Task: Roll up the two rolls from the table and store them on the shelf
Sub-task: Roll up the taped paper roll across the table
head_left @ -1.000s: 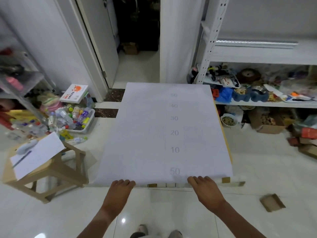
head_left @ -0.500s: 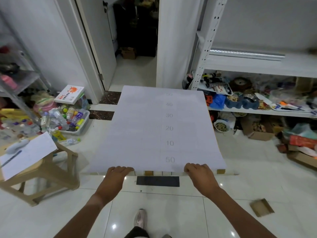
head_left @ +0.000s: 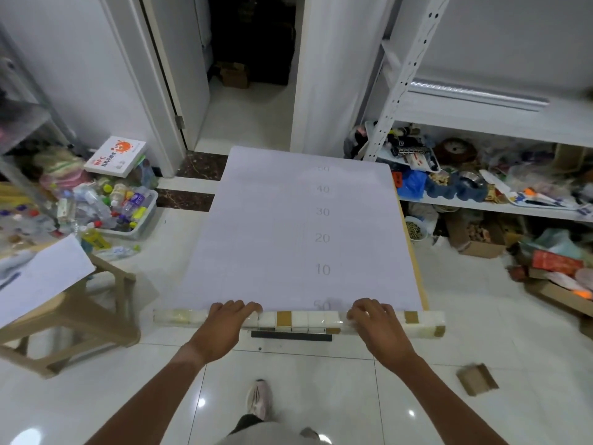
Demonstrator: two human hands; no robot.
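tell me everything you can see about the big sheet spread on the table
The sheet is a large pale grey-white film lying flat, backing side up, covering nearly the whole table. Faint grey numbers run up it: 50, 10, 20, 30, 40, 50. Its near edge is curled into a thin roll showing a tile-like beige, white and brown pattern. The left hand and right hand both grip that rolled edge.

Table [head_left: 420, 284] mostly hidden under sheet [head_left: 288, 236]
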